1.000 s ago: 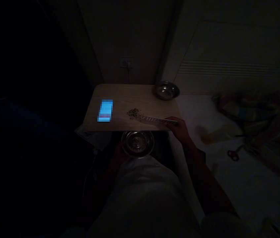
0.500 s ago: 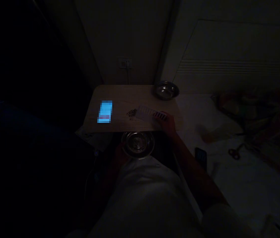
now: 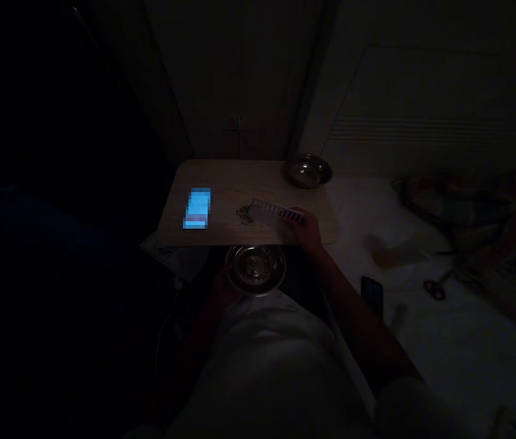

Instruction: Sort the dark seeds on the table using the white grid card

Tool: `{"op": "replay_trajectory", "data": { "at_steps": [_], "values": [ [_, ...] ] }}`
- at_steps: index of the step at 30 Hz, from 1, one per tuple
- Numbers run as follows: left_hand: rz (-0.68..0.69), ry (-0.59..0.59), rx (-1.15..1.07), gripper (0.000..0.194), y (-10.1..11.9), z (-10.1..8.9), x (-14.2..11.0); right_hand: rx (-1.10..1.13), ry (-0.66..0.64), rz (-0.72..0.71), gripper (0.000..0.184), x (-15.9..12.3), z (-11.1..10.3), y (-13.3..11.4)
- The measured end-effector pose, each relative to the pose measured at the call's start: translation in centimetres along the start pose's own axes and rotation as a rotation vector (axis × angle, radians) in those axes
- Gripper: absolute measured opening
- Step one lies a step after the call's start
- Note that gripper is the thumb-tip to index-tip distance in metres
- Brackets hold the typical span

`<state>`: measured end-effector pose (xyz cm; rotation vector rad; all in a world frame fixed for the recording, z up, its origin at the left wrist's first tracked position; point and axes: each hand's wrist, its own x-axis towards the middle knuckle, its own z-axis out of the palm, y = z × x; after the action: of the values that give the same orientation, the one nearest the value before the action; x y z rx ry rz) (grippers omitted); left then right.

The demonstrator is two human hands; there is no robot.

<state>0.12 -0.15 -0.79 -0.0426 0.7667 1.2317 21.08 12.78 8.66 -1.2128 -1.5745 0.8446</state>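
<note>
Single view from the head, forward and down at the nearby table (image 3: 230, 177).

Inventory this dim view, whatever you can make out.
Table: 1, pale wood, centre.
Lit screen: 1, blue, table's left.
Bits: many, dark, piled mid-table.
Striped strip: 1, pale, beside bits.
Far bowl: 1, silver, table's far right.
Near bowl: 1, silver, at table's near edge.
Sheet: 1, white, right.
Phone: 1, dark, on sheet.
Scissors: 1, red-handled, right of phone.
Clutter: uncountable, multicoloured, far right.
Wall socket: 1, colour unclear, behind table.
Left hand: 1, on near bowl.
Right hand: 1, gripping strip.
</note>
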Motion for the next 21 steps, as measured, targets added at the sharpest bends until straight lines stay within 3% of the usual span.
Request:
{"op": "replay_trajectory", "data": {
  "at_steps": [5,21],
  "values": [
    [-0.014,-0.028,-0.013,0.041,0.1,0.5,-0.2,-0.011,0.01,-0.031,0.022,0.0,-0.3,-0.5],
    [0.074,-0.009,0.001,0.039,0.0,2.0,-1.3,-0.034,-0.142,-0.055,0.024,-0.5,-1.7,-0.9]
  ]
}}
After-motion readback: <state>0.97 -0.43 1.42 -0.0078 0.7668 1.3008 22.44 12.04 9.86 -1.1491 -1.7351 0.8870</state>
